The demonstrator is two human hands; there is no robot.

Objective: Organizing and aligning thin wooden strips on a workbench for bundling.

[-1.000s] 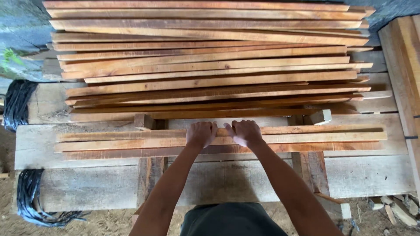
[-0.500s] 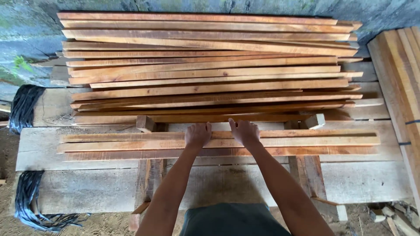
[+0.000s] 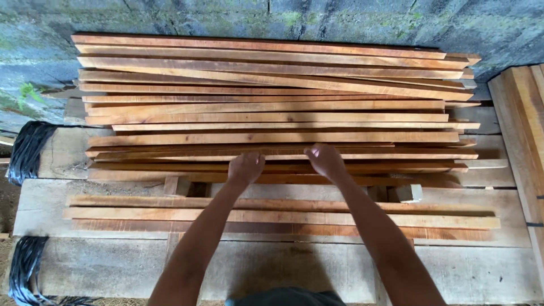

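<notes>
Hands are laid on the near edge of the big slat pile. The slats run from 9 to 3 o'clock. The left hand is curled; the right hand rests flatter. Neither grip is seen closed on a slat. Three loose slats lie at 6 o'clock on the desk.

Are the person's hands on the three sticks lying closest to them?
No, both the left hand and the right hand reach past the three near slats to the front edge of the big pile of slats.
</notes>
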